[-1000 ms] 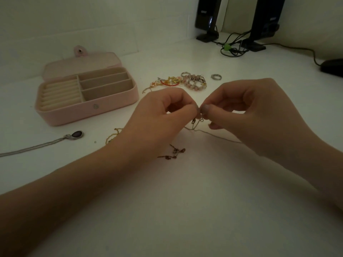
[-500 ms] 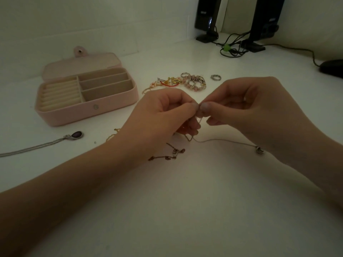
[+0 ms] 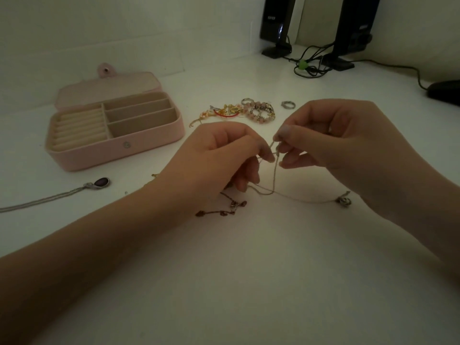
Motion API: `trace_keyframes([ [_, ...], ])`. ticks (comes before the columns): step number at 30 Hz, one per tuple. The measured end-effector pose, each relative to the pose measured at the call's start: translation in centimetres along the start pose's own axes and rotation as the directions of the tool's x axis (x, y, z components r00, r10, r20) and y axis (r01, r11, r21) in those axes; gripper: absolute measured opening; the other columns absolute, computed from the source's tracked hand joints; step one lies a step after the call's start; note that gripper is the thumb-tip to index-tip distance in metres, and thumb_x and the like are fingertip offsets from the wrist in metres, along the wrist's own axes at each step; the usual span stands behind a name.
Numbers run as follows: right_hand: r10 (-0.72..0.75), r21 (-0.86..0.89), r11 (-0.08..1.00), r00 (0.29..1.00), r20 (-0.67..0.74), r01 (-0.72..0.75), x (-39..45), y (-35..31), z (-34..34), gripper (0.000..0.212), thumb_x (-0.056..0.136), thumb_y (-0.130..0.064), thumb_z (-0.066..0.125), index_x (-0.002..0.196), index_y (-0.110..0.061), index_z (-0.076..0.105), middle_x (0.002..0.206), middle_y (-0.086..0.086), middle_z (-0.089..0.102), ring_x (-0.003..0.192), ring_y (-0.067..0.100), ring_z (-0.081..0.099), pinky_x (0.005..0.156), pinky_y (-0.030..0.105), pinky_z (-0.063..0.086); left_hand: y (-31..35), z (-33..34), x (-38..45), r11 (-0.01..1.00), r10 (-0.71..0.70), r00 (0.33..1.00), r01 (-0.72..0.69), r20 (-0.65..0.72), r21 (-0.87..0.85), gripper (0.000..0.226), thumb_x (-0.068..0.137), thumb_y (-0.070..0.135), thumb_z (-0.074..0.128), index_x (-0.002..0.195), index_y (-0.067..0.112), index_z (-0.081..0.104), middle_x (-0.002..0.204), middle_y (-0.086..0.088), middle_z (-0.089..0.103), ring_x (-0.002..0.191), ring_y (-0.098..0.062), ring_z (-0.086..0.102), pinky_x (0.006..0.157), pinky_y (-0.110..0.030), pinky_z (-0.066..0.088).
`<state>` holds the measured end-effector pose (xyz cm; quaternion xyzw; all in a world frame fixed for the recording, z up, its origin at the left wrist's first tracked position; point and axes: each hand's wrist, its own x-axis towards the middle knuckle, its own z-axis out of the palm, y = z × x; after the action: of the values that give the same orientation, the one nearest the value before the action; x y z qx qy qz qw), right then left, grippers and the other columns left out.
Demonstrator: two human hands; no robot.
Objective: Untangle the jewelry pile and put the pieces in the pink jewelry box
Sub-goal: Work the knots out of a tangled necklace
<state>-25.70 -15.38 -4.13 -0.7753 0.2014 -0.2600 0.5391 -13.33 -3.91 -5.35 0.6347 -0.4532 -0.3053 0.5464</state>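
Note:
My left hand (image 3: 219, 155) and my right hand (image 3: 343, 135) both pinch a thin pale chain (image 3: 275, 175) a little above the table's middle. The chain hangs down in a loop and trails right to a small silver charm (image 3: 344, 201) on the table. A dark red beaded chain (image 3: 224, 210) lies just below my left hand. The pink jewelry box (image 3: 117, 150) stands open at the left, its compartments bare. A jewelry pile (image 3: 244, 112) of beads, gold and red pieces lies behind my hands, with a silver ring (image 3: 288, 104) beside it.
A silver necklace with a dark oval pendant (image 3: 100, 183) lies at the left front of the box. Two black speakers (image 3: 276, 23) with tangled cables (image 3: 311, 66) stand at the back right. A black object (image 3: 445, 92) sits at the right edge. White walls close the back.
My hands have drawn slightly apart and the right one has risen, pulling the pale chain up into a longer hanging loop. The silver charm has come into view at the right.

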Motion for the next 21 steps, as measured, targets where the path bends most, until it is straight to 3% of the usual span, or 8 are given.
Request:
trace_keyframes([
  [7,0.034,0.087,0.995,0.998,0.061,-0.039,-0.12,-0.26,0.07,0.01,0.087,-0.009,0.061,0.08,-0.006,0.066,0.069,0.006,0.068,0.065,0.015,0.063,0.075,0.032,0.059,0.37,-0.05,-0.27,0.998,0.023,0.999,-0.02,0.049,-0.062,0.036,0.096,0.013,0.044,0.067,0.017,0.065,0.044,0.002,0.05,0.045,-0.016,0.043,0.041,-0.014,0.036],
  [13,0.023,0.146,0.988,0.993,0.119,-0.041,-0.22,-0.56,-0.18,0.009,0.083,-0.014,0.061,0.08,-0.007,0.067,0.07,0.003,0.068,0.066,0.012,0.063,0.073,0.026,0.058,-0.01,-0.26,-0.05,0.997,0.067,0.993,-0.069,-0.095,-0.015,0.026,0.092,0.019,0.053,0.068,0.017,0.062,0.045,0.004,0.048,0.043,-0.012,0.041,0.042,-0.015,0.036],
  [21,0.007,0.157,0.987,0.988,0.156,-0.032,-0.25,-0.57,-0.18,0.02,0.07,-0.026,0.062,0.078,-0.009,0.067,0.072,0.003,0.067,0.066,0.011,0.06,0.069,0.023,0.056,-0.24,-0.35,0.17,0.993,0.111,0.994,-0.112,-0.012,-0.049,0.018,0.076,0.021,0.05,0.063,0.022,0.063,0.067,0.009,0.061,0.066,-0.004,0.053,0.059,-0.015,0.043],
])
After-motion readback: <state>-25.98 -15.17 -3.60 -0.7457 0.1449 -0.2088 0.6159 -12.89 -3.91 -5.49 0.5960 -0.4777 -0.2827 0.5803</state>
